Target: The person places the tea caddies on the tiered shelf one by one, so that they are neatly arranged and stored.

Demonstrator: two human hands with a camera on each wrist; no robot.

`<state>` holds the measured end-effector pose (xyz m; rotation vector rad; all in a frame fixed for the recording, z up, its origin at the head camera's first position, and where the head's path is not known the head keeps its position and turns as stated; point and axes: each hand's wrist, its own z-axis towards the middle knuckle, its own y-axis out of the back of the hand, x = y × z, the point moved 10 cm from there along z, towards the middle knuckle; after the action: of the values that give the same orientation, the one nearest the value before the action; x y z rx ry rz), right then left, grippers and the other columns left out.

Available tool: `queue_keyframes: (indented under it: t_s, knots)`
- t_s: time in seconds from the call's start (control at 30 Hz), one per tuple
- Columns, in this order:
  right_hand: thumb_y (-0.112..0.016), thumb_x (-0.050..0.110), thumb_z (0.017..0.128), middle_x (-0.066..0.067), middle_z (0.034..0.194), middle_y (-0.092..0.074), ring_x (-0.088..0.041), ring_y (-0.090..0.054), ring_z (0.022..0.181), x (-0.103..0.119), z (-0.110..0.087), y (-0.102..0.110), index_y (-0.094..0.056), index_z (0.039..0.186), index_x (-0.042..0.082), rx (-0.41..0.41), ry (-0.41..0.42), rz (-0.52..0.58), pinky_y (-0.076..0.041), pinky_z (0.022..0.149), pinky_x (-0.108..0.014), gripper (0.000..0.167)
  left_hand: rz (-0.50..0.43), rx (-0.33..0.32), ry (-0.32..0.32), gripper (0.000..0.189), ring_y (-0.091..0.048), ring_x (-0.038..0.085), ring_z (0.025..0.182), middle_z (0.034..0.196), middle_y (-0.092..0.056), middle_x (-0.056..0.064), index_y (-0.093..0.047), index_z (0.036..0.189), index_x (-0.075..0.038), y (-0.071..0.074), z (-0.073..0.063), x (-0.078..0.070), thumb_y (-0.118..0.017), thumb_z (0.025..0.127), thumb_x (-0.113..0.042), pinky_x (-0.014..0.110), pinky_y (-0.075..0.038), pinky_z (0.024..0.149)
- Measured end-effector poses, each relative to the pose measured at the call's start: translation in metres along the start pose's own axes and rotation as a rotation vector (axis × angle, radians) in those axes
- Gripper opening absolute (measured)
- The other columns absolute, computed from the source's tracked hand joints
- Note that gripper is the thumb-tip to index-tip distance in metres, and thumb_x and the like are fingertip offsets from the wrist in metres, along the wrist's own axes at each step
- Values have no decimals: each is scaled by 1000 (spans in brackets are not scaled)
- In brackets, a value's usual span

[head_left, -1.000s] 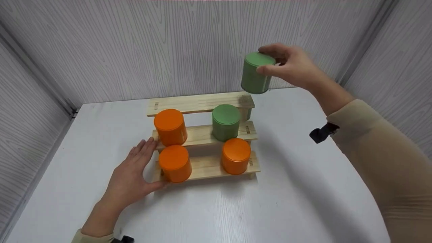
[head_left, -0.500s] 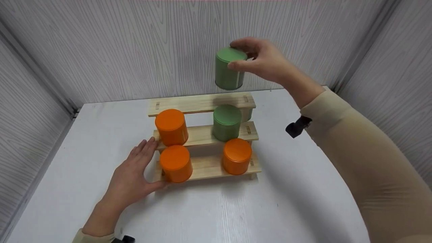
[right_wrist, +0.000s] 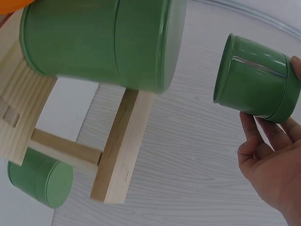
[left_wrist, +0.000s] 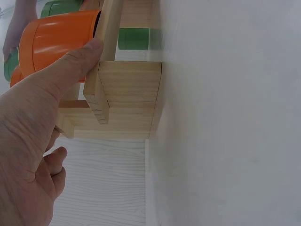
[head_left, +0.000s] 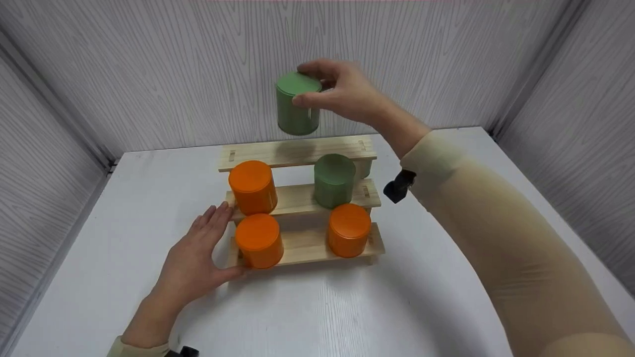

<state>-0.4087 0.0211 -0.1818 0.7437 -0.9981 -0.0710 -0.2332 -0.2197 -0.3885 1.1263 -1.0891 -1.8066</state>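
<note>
My right hand [head_left: 342, 91] holds a green lidded tin [head_left: 296, 106] in the air over the top step of a wooden three-step rack [head_left: 300, 240]. Thumb and fingers grip the tin near its lid; in the right wrist view the held tin [right_wrist: 256, 77] hangs apart from the rack. My left hand [head_left: 193, 263] rests against the rack's left end, and its thumb [left_wrist: 77, 63] touches the bottom step's front edge. That step bears an orange tin [head_left: 258, 241] at left and another orange tin [head_left: 349, 231] at right. On the middle step stand an orange tin [head_left: 253, 187] and a green tin [head_left: 334, 181].
Behind the rack's right side, another green tin [right_wrist: 40, 176] stands low on the white table [head_left: 317, 317], mostly hidden in the head view. A grey wood-grain wall [head_left: 173, 74] rises just behind the rack, with more panels at both sides.
My right hand has carried the green tin leftward, from beyond the rack's right end to above the middle of the top step. The left hand and the tins on the rack stay put.
</note>
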Motion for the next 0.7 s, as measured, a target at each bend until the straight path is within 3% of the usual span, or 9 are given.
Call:
queue_keyframes:
  t_s: [0.43,0.7]
  knots:
    - [-84,34,92,0,140,-63,-14,-61,121,6,20,-57,-55,154,11,71,-25,96,-53,104,-26,72,3,11,9,129,-27,30,160,175,-26,2,-16,172,-20,-2,0,1,-97,75,-47,50,-21,131]
    - [-84,34,93,1,141,-63,-14,-61,123,1,24,-79,-56,153,12,80,-53,104,-52,104,-23,71,-1,12,5,129,-26,30,160,175,-26,2,-16,172,-19,-2,0,0,-97,75,-47,48,-20,131]
